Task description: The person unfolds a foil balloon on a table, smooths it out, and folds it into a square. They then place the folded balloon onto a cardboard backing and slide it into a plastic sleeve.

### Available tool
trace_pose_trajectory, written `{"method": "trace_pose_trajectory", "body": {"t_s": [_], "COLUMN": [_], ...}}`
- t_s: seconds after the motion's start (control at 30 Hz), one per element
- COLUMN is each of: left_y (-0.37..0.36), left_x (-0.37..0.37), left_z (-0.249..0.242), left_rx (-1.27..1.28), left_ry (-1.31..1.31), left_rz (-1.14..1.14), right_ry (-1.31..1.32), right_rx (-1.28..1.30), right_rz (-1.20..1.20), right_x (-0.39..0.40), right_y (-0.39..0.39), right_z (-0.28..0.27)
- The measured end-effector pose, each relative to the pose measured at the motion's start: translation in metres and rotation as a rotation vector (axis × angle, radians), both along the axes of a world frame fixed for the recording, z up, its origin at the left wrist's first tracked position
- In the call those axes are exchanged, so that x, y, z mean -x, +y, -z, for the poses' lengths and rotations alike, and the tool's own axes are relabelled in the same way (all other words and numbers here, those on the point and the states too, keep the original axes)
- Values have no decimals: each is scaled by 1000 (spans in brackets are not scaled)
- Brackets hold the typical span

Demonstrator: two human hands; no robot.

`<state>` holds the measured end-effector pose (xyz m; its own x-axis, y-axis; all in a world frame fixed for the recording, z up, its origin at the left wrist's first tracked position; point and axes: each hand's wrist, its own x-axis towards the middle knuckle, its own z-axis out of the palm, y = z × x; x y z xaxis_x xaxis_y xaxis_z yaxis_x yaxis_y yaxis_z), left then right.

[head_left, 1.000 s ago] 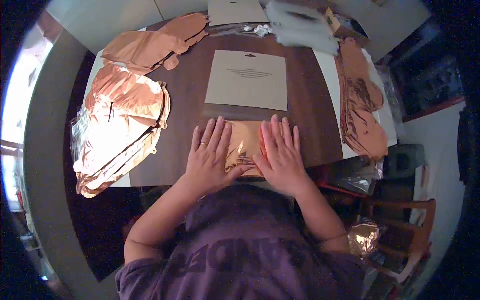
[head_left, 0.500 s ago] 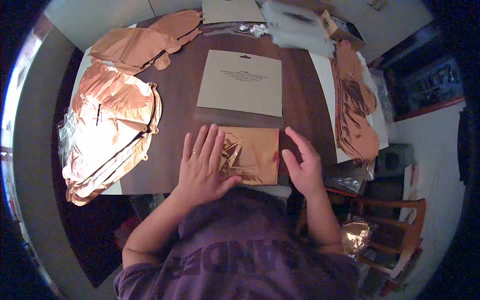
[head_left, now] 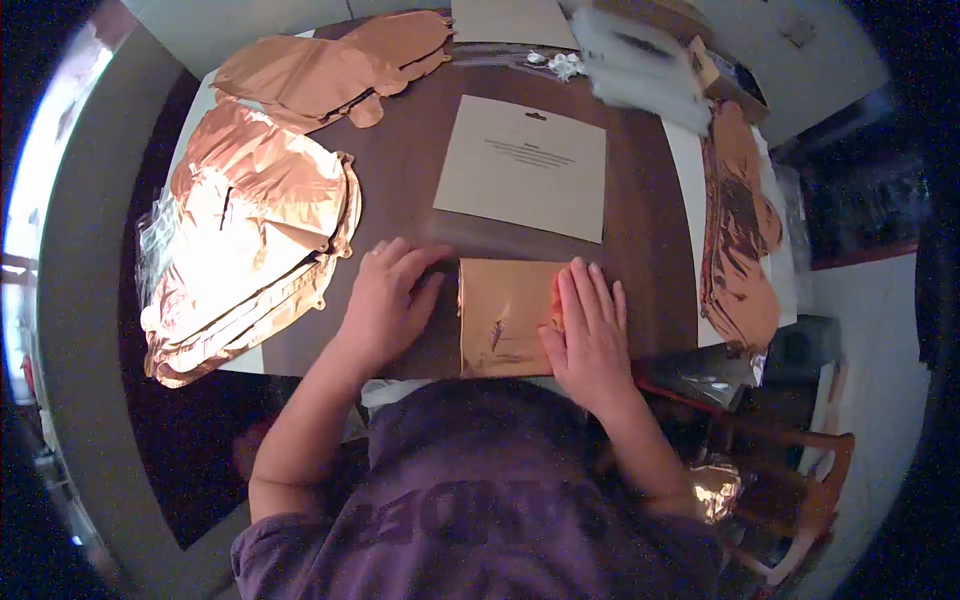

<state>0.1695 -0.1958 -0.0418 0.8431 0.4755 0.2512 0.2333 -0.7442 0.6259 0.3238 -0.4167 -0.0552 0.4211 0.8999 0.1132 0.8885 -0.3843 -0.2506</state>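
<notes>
A folded copper-coloured foil sheet (head_left: 505, 320) lies flat at the table's near edge, in front of my body. My right hand (head_left: 592, 325) rests flat on its right end, fingers stretched forward and side by side, with a reddish patch showing beside them. To the left of the foil my left hand (head_left: 395, 300) is just above or on the table, fingers loosely bent and apart, holding nothing and not touching the foil. Beyond the foil lies a pale card (head_left: 525, 170) with a hang hole and printed text.
Stacks of copper foil shapes lie at left (head_left: 250, 220), back left (head_left: 340, 70) and right (head_left: 740, 230) of the dark table (head_left: 650, 200). Farther back are small white items (head_left: 560, 66) and clear plastic bags (head_left: 640, 70). A wooden chair (head_left: 825, 480) stands at the lower right.
My left hand has lifted off the foil and moved left of it. My right hand has come down onto the foil's right end. The view has shifted slightly.
</notes>
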Motion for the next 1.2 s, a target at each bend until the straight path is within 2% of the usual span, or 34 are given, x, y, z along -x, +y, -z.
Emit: {"method": "trace_pose_trajectory", "body": {"t_s": [0.07, 0.1, 0.2, 0.5, 0.7, 0.8, 0.9, 1.0, 1.1, 1.2], "left_y": [12, 16, 19, 21, 23, 22, 21, 14, 12, 6], "left_x": [-8, -12, -20, -32, -36, -37, -40, -42, -42, -41], "left_z": [3, -1, -20, -19, -16, -17, -14, -10, 1, -14], "left_rx": [-29, 42, 140, 352, 455, 508, 455, 485, 343, 587], "left_ry": [33, 150, 211, 275, 340, 321, 313, 259, 74, 183], "left_rz": [57, 65, 157, 52, 88, 85, 84, 6, 17, -53], "right_ry": [-12, -19, -15, -13, -15, -28, -28, -10, -29, -29], "right_rx": [0, 1, -7, -23, 14, 9, 2, 5, 10, 16], "right_rz": [-4, -5, -8, -9, 1, -5, -8, 11, 24, 32], "right_x": [0, 1, 0, 0, 1, 0, 1, 2, 2, 3], "right_y": [0, -1, -1, -2, 0, -1, -1, 2, 2, 3], "right_z": [1, 2, 2, 3, -1, 0, 1, -1, 0, 0]}}
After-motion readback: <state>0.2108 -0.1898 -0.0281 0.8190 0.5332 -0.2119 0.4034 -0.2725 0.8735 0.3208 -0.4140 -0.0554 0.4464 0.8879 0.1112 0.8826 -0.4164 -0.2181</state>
